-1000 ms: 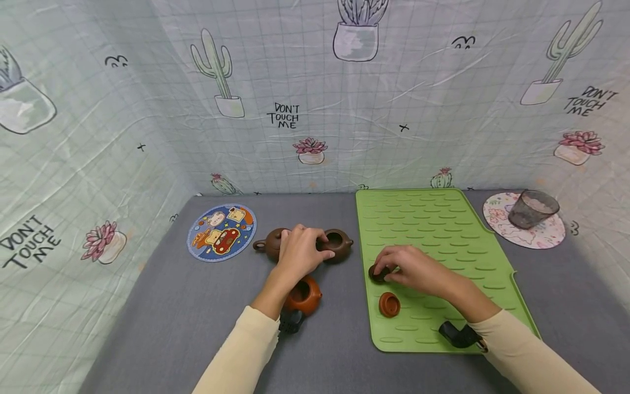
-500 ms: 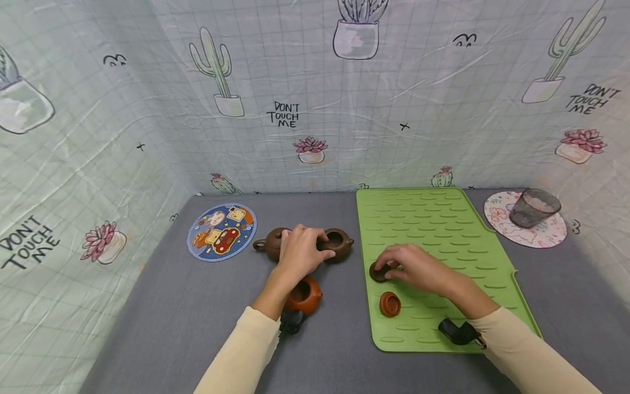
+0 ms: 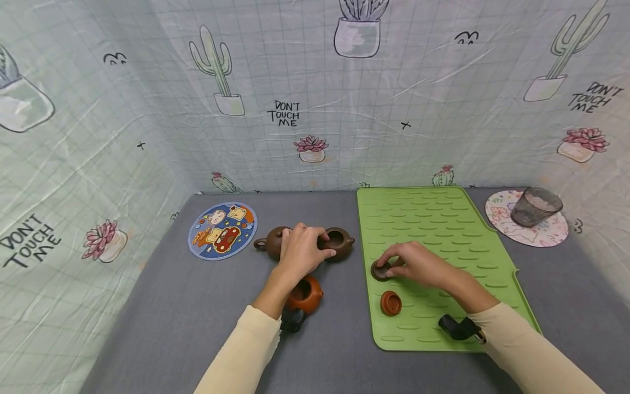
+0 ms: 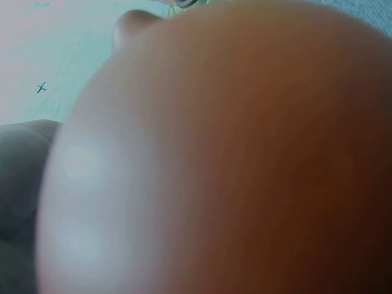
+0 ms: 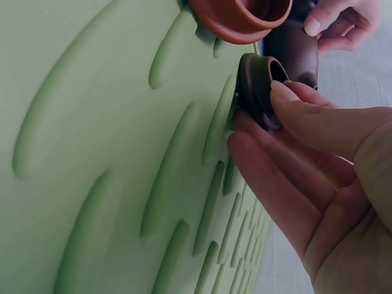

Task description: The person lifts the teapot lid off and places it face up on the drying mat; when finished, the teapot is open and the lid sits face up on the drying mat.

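Right hand [image 3: 414, 265]: fingers pinch brown lid [image 3: 381, 272], hollow side up on green mat [image 3: 433, 219]. Left hand [image 3: 304, 247]: fingers curl at brown teapot [image 3: 343, 249], grip partly hidden. Risk: shallow rim pinch slips, lid strikes orange lid [image 3: 391, 303].

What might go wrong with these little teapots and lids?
The dark lid could slip, as the right hand pinches it just at its edge. It might also bump the orange lid lying close by. The left hand seems to hold the open dark teapot and could knock it against the other dark teapot.
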A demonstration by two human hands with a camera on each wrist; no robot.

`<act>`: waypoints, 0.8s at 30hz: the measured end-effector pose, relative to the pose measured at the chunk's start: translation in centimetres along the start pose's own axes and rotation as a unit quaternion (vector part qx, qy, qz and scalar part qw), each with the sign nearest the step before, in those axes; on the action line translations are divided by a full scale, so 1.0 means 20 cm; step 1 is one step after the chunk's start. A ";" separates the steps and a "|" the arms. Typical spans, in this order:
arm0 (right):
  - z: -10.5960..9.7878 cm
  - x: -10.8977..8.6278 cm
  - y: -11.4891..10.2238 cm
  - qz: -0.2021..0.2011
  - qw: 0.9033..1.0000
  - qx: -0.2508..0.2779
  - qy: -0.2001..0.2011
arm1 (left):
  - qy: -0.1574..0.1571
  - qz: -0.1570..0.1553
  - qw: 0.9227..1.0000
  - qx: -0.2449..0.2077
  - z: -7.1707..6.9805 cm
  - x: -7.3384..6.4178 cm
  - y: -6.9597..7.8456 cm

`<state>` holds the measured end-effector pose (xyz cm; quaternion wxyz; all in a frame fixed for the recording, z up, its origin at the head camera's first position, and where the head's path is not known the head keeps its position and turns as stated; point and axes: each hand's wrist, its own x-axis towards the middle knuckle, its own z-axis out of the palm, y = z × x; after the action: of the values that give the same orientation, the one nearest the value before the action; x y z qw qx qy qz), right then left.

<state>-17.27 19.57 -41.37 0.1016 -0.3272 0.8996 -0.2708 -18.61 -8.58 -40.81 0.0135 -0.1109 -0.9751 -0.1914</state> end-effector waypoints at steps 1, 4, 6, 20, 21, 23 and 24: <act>0.00 0.00 0.00 0.002 1.000 0.001 -0.002 | 0.000 0.001 1.000 0.001 0.00 0.00 0.00; -0.01 0.00 -0.01 0.011 1.000 0.005 -0.005 | 0.002 0.003 1.000 0.003 0.00 0.00 0.00; -0.01 0.00 -0.01 0.015 1.000 0.006 -0.005 | 0.002 0.004 1.000 0.003 0.00 0.00 0.00; -0.01 -0.01 -0.01 0.030 0.999 0.023 -0.010 | -0.002 0.005 1.000 0.006 0.00 0.01 0.01; -0.01 -0.01 -0.01 0.030 0.999 0.022 -0.011 | -0.003 0.004 1.000 0.008 0.00 0.01 0.00; -0.01 0.00 -0.01 0.029 0.999 0.019 -0.011 | -0.004 0.003 1.000 0.008 0.00 0.01 0.00; -0.01 0.00 -0.01 0.028 0.999 0.017 -0.011 | -0.004 0.002 1.000 0.008 0.00 0.01 0.00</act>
<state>-17.22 19.55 -41.12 0.1249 -0.3029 0.9025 -0.2797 -18.76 -8.47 -40.82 0.0114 -0.1139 -0.9764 -0.1830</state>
